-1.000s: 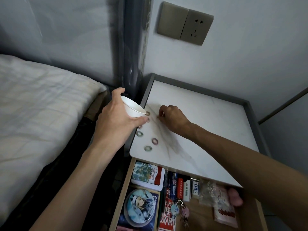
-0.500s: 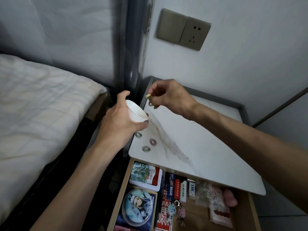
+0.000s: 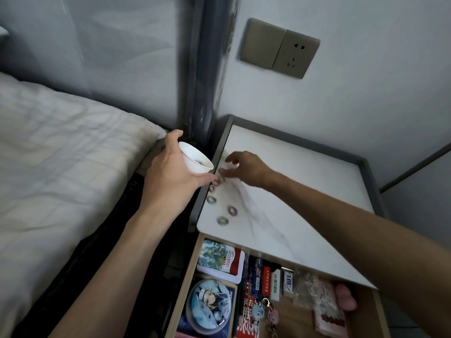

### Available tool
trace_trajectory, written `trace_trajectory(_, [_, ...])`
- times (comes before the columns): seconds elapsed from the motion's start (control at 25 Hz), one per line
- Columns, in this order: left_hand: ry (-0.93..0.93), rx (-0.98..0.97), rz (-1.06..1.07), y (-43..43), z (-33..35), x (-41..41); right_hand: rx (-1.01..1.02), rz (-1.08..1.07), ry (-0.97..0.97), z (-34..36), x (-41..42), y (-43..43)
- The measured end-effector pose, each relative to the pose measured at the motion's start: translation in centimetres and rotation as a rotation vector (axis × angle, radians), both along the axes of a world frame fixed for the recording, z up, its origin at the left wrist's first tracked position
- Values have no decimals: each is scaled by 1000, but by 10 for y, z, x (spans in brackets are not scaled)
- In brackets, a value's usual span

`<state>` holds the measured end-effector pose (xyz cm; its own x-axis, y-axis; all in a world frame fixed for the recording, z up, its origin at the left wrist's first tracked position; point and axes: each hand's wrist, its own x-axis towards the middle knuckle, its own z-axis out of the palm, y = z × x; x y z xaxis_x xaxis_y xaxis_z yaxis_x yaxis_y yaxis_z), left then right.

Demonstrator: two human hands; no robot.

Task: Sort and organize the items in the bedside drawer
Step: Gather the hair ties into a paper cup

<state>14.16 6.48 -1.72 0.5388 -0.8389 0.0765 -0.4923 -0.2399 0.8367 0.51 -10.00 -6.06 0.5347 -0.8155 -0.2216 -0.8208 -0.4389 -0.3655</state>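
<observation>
Three small coloured rings [image 3: 232,210] lie apart from one another on the white marble-patterned cabinet top [image 3: 305,191], near its left front corner. At least one more blurred ring [image 3: 211,188] sits further back along the left edge, just under the fingertips of the right hand [image 3: 246,167]. That hand reaches across the top with its fingers loosely spread and pointing down at the edge. It seems to hold nothing, though motion blur makes the fingertips hard to read.

Just beside them, off the cabinet's left edge, the left hand [image 3: 170,176] grasps a white paper cup [image 3: 195,159] around its wall, tilted so the mouth faces the rings. A small dark thing shows inside, probably a ring.

The step in hand looks like gathering the loose rings into the cup, with most of them not yet collected. The next move calls for a fine pinch on the nearest ring, or a sweep over the edge with the cup rim held close below so nothing drops into the gap by the white-sheeted bed [image 3: 61,154].

Below, the open wooden drawer [image 3: 185,284] holds a printed tin box [image 3: 220,261], a round picture badge [image 3: 211,304], pens and small packets.
</observation>
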Motion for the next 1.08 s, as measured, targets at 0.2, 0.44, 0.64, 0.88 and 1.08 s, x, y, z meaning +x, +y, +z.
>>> trace_trajectory(0.2, [-21,-2,2,-2,1,1,-86,-55,-135,-34,16,12])
trace_trajectory(0.44, [-13,9,-16,-3,-2,-4,-274,196,50,-36,5,9])
trace_trajectory(0.64, [-7,22,-75,-2,-2,-4,-167,102,-16,7,-19,6])
trace_trajectory(0.88, [58,21,-115,-8,-5,-9,-142,291,-401,103,3,46])
trace_trajectory(1.08, [122,-42,-107,-6,-5,-5,-81,441,-368,105,15,62])
